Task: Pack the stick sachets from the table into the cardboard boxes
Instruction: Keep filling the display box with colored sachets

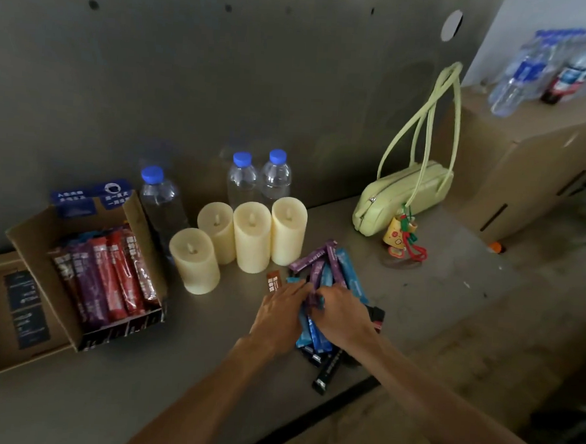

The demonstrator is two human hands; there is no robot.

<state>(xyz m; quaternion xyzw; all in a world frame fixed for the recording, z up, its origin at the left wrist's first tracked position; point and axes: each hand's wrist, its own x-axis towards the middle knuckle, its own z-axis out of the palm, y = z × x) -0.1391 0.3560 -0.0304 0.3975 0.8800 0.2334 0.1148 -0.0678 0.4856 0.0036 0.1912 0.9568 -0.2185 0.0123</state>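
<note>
Task partly done. The cardboard box (43,241), left of frame, holds a row of red and purple sticks. Loose stick sachets (345,269) remain piled at centre on the tabletop (173,369). The left hand (279,313) rests straight-fingered on the pile; the right hand (342,314) grips several.

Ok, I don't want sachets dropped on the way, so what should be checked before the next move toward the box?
1. Both hands on the pile of stick sachets: ok, the left hand and right hand are on it.
2. Grip closed round a bundle: cannot tell, the fingertips are buried among the sachets.
3. Cardboard box open: ok, flap up, red and purple sachets already inside.
4. Straight path to the box: not ok, four candles stand between.
5. Strays gathered: not ok, a brown sachet lies apart and a black sachet lies near the edge of the table.
</note>
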